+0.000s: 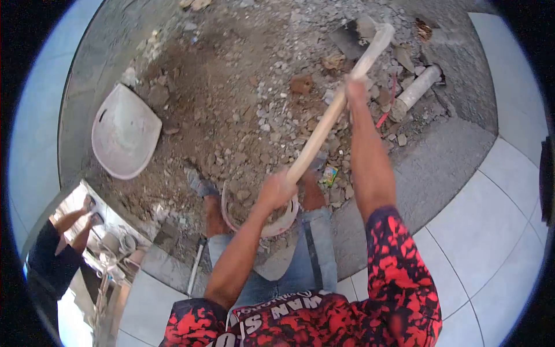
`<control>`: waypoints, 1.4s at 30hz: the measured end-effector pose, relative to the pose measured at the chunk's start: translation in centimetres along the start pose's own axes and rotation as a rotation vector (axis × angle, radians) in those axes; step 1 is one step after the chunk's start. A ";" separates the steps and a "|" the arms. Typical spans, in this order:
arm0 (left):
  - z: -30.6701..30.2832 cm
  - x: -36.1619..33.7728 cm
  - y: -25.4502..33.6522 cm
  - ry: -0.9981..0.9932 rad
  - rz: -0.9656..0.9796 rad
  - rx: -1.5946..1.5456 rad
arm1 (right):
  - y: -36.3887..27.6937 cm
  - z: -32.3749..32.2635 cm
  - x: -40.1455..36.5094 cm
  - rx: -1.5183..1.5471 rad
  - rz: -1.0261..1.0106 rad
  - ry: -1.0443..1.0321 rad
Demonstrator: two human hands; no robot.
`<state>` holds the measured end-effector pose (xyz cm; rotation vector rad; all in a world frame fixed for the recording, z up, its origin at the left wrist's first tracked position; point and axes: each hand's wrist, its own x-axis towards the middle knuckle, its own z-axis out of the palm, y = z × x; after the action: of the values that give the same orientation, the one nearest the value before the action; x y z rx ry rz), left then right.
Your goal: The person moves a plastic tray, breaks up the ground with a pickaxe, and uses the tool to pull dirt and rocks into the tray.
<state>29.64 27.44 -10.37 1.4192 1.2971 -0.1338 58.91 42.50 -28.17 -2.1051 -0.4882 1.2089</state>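
My left hand [279, 189] is wrapped round the lower end of a hoe's wooden handle [318, 139]. Farther up the same handle, my right hand [356, 91] grips it below the head. The dark hoe blade [346, 39] is at the top right, over or on the rubble; exact contact cannot be made out. Between my legs sits a pale scoop-shaped pan [287, 222] with soil and stones in it, partly hidden by my left forearm. Broken soil and rubble [231, 115] spread below the hoe.
A second pale pan [127, 133] lies on the left. A pipe stub [417, 92] sticks out at the right beside a red strip [383, 120]. A small colourful packet [329, 175] lies near my foot. White tiles [468, 231] border the dug area. Another person [55, 260] stands at lower left.
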 end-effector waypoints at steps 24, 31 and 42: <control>-1.8 -37.0 -10.6 -0.304 -0.431 -0.160 | 18.7 11.5 -40.4 -0.438 0.531 -0.406; -8.2 -44.0 -13.8 -0.556 -0.593 -0.124 | 15.4 13.4 -52.5 -0.186 0.576 -0.353; -3.7 -27.1 -15.0 -0.183 -0.368 -0.101 | 10.6 15.0 -29.7 -0.171 -0.126 -0.169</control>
<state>6.20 9.91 0.43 1.0469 1.3793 -0.4289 30.90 22.35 -22.54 -2.0860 -0.8151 1.3178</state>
